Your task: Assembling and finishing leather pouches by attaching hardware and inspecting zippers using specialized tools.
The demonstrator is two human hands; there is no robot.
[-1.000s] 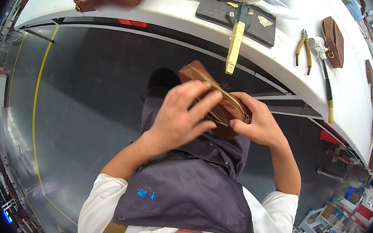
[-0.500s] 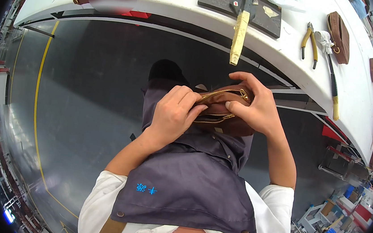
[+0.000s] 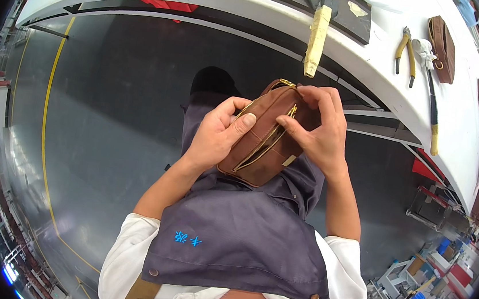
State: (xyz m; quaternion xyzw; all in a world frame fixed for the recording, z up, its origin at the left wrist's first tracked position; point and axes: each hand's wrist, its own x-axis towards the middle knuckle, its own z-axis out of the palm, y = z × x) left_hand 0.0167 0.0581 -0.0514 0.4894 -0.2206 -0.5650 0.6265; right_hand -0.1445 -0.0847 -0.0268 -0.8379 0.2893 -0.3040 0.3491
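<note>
I hold a small brown leather pouch [image 3: 263, 137] with brass zippers over my lap, above my grey apron [image 3: 242, 236]. My left hand [image 3: 218, 133] grips its left side, thumb pressed on the front panel. My right hand [image 3: 319, 131] holds the right side, with its fingers at the top edge and the forefinger and thumb at the front zipper. One zipper runs along the top edge and another slants across the front. The pouch's back is hidden.
A white workbench [image 3: 375, 53] curves across the top and right. On it lie a dark cutting mat [image 3: 322, 5], a tape-wrapped tool handle [image 3: 317, 36], yellow-handled pliers [image 3: 405, 53], a hammer [image 3: 431, 104] and several brown leather pieces [image 3: 443, 39]. Grey floor [image 3: 98, 118] with a yellow line lies left.
The pouch has been turned so its zippered front faces up. My left hand moved from over the top of it to its left side, and my right hand now pinches at the front zipper.
</note>
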